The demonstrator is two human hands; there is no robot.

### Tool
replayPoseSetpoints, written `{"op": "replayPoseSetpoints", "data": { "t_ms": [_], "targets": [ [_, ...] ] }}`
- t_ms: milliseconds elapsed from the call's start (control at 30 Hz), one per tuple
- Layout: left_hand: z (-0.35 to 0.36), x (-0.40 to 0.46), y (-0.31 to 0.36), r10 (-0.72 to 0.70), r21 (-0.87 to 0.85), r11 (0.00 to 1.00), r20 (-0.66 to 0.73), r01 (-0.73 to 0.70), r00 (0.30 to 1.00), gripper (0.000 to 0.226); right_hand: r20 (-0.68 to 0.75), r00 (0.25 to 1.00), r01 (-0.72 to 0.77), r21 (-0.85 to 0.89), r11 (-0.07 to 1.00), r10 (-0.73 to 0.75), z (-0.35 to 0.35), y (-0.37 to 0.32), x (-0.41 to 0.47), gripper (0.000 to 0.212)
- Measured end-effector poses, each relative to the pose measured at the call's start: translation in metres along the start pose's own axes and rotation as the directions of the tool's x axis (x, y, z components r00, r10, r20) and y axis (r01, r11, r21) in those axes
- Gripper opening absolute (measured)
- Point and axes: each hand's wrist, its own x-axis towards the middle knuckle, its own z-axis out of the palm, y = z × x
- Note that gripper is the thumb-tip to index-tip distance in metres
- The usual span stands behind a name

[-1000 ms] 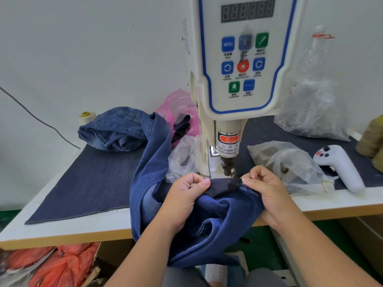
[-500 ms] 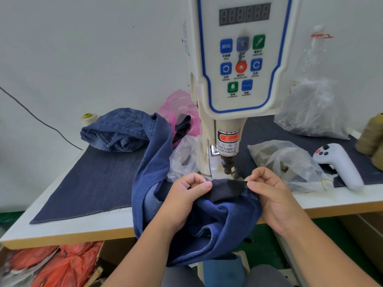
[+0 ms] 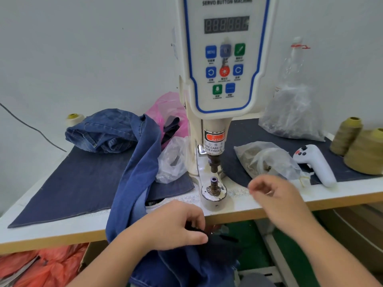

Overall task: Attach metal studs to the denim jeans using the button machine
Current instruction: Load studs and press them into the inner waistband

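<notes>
A: Where were your jeans [image 3: 134, 172] then?

B: Draped over the desk's [image 3: 51, 230] front edge, left of the button machine [image 3: 223, 79]. Your left hand [image 3: 176, 222] pinched the dark fold below that edge, clear of the lower die [image 3: 213, 183].

A: And your right hand [image 3: 273, 193]?

B: Blurred above the front edge, right of the die, fingers curled; I couldn't tell whether it pinched a stud. You seemed between studs. Next you'd need one from the bag [image 3: 267, 162], then the denim back over the die.
</notes>
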Motion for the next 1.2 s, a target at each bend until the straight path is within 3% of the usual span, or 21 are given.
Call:
{"op": "replayPoseSetpoints", "data": {
  "t_ms": [100,200,300,367,567,733,833,1000,1200],
  "targets": [
    [-0.002,0.007,0.0,-0.048,-0.064,0.997,-0.019,0.047,0.999,0.023,-0.163,0.986,-0.078,-0.255,0.964,0.037,-0.024,0.007,0.034,0.023],
    [-0.013,0.021,-0.006,-0.073,-0.14,0.989,-0.241,0.04,0.968,0.022,-0.067,0.99,-0.138,-0.529,0.838,0.121,-0.033,0.02,0.064,0.028],
    [-0.024,0.047,-0.025,-0.168,-0.137,0.984,-0.501,0.114,0.849,0.006,0.03,0.985,-0.105,-0.673,0.732,0.169,-0.033,0.03,0.08,0.033],
    [-0.031,0.065,-0.039,-0.243,-0.1,0.969,-0.581,0.228,0.777,0.015,0.051,0.987,-0.08,-0.672,0.736,0.154,-0.031,0.032,0.087,0.029],
    [-0.041,0.102,-0.055,-0.276,0.192,0.875,-0.558,0.445,0.782,0.026,0.041,0.984,-0.102,-0.665,0.74,0.172,-0.026,0.038,0.092,0.02],
    [-0.048,0.108,-0.061,-0.388,0.171,0.801,-0.582,0.574,0.715,0.026,-0.062,0.993,-0.115,-0.644,0.756,0.098,-0.023,0.046,0.087,0.016],
    [-0.051,0.11,-0.059,-0.42,0.237,0.759,-0.534,0.607,0.734,0.03,-0.099,0.989,-0.147,-0.643,0.751,0.109,-0.02,0.046,0.086,0.011],
    [-0.055,0.114,-0.055,-0.457,0.334,0.707,-0.457,0.623,0.763,0.028,-0.038,0.987,-0.146,-0.636,0.758,0.158,-0.024,0.043,0.087,0.01],
    [-0.061,0.12,-0.053,-0.536,0.428,0.595,-0.418,0.68,0.733,0.02,-0.003,0.975,-0.18,-0.602,0.778,0.223,-0.026,0.037,0.089,0.011]
  ]
}}
